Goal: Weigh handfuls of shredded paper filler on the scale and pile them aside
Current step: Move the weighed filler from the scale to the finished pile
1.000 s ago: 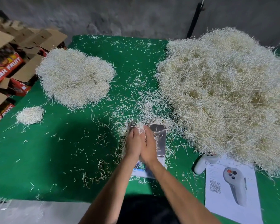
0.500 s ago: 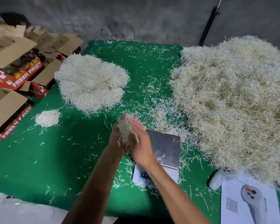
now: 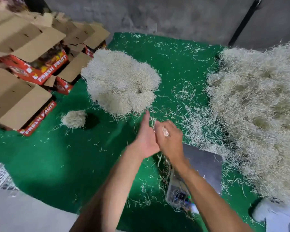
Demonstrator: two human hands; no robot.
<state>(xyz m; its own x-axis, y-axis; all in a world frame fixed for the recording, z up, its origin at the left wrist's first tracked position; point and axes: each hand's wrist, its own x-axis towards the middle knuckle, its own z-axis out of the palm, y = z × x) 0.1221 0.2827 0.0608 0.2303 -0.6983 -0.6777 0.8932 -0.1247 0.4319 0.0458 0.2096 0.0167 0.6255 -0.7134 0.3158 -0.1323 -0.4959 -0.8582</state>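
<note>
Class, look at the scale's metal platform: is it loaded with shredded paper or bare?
Nearly bare. The scale's platform shows plain grey metal with only a few stray strands; the right hand partly covers its near corner.

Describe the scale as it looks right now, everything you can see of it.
The scale sits flat on the green mat, at the foot of the large filler heap. Its square platter looks like dull grey metal and is nearly bare, carrying only a few stray shreds. The front panel nearest the person is blurred and littered with strands, so no reading is legible. The right forearm crosses above its left edge; neither the right hand nor the left hand touches it.
</note>
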